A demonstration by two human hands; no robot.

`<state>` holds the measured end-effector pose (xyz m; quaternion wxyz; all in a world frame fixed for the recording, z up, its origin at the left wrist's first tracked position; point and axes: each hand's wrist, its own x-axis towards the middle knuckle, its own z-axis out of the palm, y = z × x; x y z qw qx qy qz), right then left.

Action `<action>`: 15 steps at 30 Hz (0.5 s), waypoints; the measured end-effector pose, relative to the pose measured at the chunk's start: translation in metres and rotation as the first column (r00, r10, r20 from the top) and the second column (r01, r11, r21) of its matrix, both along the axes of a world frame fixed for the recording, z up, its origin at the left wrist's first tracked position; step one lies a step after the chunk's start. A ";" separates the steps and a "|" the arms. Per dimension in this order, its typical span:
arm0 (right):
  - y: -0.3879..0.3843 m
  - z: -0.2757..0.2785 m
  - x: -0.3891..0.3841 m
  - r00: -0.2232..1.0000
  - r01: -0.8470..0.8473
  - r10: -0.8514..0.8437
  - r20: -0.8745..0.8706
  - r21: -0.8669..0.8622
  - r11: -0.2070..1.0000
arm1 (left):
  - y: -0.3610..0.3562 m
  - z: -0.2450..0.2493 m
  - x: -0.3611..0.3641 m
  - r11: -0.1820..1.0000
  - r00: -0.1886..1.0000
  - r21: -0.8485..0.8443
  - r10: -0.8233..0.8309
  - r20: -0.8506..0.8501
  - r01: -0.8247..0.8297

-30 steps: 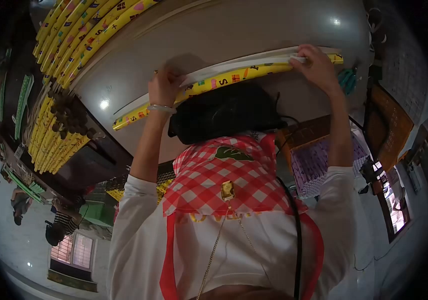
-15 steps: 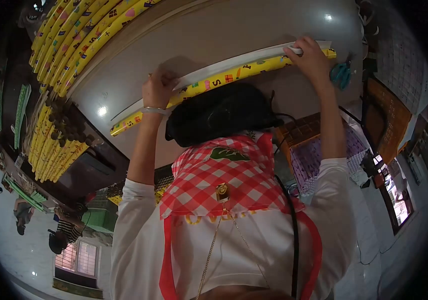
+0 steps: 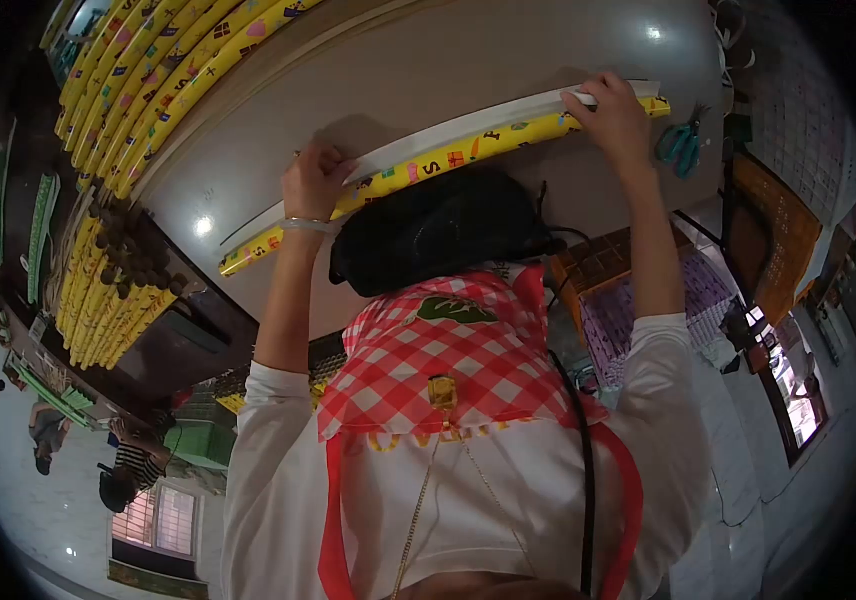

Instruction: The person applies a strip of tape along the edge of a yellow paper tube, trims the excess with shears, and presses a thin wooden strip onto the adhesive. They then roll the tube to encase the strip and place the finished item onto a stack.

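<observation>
A long roll of yellow patterned wrapping paper (image 3: 448,158) lies across the grey table (image 3: 468,60), with a white sheet edge (image 3: 468,128) along its far side. My left hand (image 3: 314,181), with a bangle at the wrist, presses on the roll near its left part, fingers curled over the white edge. My right hand (image 3: 612,113) grips the roll and white edge near the right end. A black bag (image 3: 438,232) hangs at my chest just below the roll.
Several finished yellow rolls (image 3: 163,65) lie at the table's far left, and more are stacked (image 3: 113,290) on a dark stand at the left. Teal scissors (image 3: 681,145) lie right of the roll. A purple box (image 3: 638,315) sits lower right. Other people (image 3: 133,460) are at lower left.
Both hands and the roll have shifted slightly away from me across the table. Their hold on the roll looks the same.
</observation>
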<state>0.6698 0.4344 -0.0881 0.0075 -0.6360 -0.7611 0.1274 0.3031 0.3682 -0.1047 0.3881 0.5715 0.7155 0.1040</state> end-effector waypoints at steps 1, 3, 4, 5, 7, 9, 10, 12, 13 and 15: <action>0.000 -0.001 0.000 1.000 -0.002 0.002 -0.011 0.002 1.000 | 0.000 0.000 0.000 1.000 1.000 -0.001 0.000 0.000 0.000; -0.002 -0.002 -0.002 1.000 0.000 0.000 0.008 0.019 1.000 | 0.000 0.000 0.000 1.000 1.000 -0.006 -0.006 0.000 0.006; -0.002 -0.002 -0.003 1.000 0.001 -0.002 0.025 0.036 0.999 | 0.000 -0.002 -0.001 1.000 1.000 -0.006 -0.006 0.000 0.006; -0.002 -0.003 -0.004 1.000 0.002 -0.002 0.025 0.036 0.999 | -0.002 -0.004 -0.001 1.000 1.000 -0.005 0.001 0.007 -0.001; -0.003 -0.004 -0.005 0.998 0.024 -0.025 0.064 0.020 1.000 | -0.001 -0.003 -0.001 1.000 1.000 -0.003 0.007 0.014 -0.007; -0.003 -0.005 -0.004 0.998 0.021 -0.023 0.065 0.030 0.999 | 0.000 0.001 0.000 1.000 1.000 -0.008 -0.014 -0.002 0.013; -0.004 -0.005 -0.004 0.997 0.019 -0.022 0.068 0.041 0.999 | 0.000 0.001 0.000 1.000 1.000 -0.008 -0.015 -0.002 0.015; -0.004 -0.005 -0.005 0.997 0.028 -0.030 0.077 0.029 0.999 | -0.001 0.000 0.000 0.998 0.999 0.054 -0.032 0.011 0.032; -0.004 -0.005 -0.005 0.996 0.035 -0.036 0.086 0.018 0.999 | 0.000 0.001 0.001 0.998 0.999 0.055 -0.034 0.011 0.033; -0.004 -0.006 -0.004 0.996 0.034 -0.035 0.086 0.020 0.999 | 0.003 0.005 0.002 0.995 0.995 -0.058 -0.088 -0.050 0.085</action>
